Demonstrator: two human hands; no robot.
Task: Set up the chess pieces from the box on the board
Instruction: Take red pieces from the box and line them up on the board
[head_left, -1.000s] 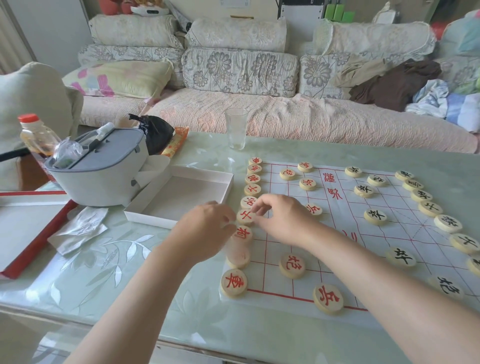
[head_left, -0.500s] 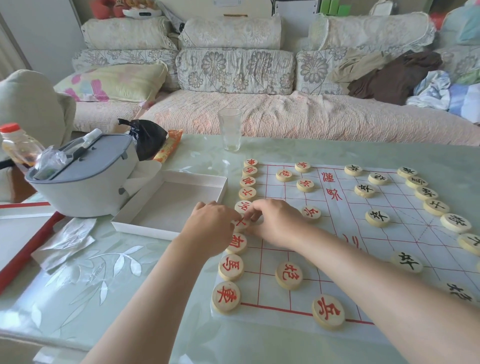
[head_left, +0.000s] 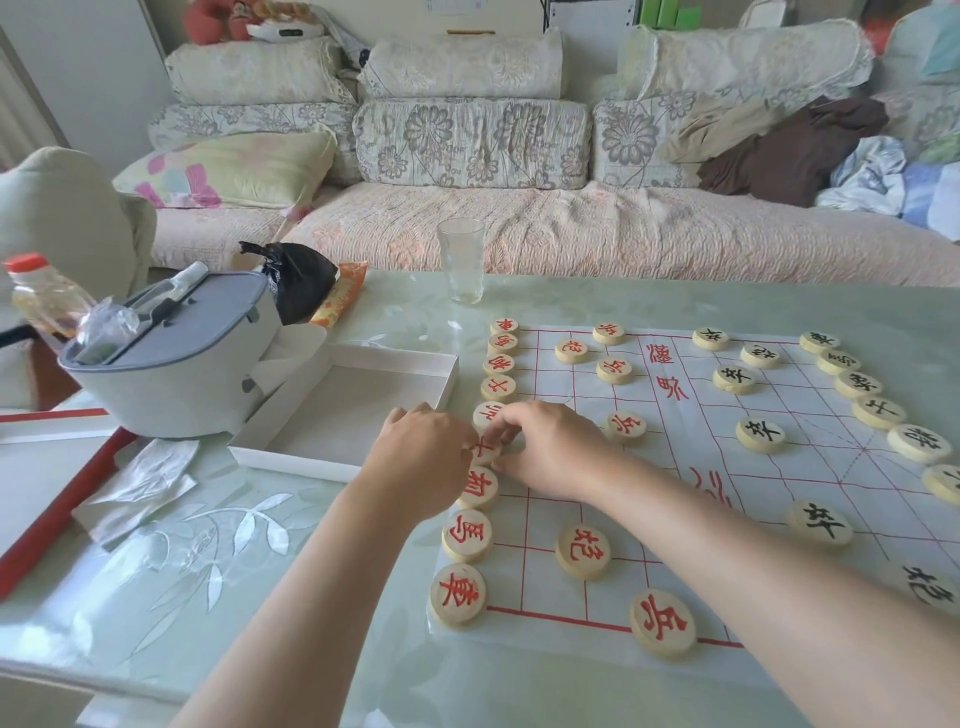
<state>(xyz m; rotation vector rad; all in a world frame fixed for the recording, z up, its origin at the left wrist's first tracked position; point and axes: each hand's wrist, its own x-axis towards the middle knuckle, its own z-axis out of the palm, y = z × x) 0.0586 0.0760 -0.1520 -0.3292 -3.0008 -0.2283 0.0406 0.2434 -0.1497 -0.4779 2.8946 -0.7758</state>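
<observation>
A red piece (head_left: 484, 451) in the board's (head_left: 675, 519) left-edge row is being pinched by the right hand (head_left: 550, 447), while the left hand (head_left: 421, 460) is curling against it, its hold impossible to tell. Setup is looking nearly done: other pieces (head_left: 583, 551) are lining both sides and the box (head_left: 343, 415) alongside is showing none. All is sitting on a green table (head_left: 571, 301), a glass (head_left: 460, 260) and sofa (head_left: 519, 228) beyond.

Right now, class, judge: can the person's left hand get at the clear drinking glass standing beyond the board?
Probably yes. The left hand is at a round wooden red-lettered piece, and only bare table and a corner of the low white box lie between it and the clear drinking glass.
</observation>
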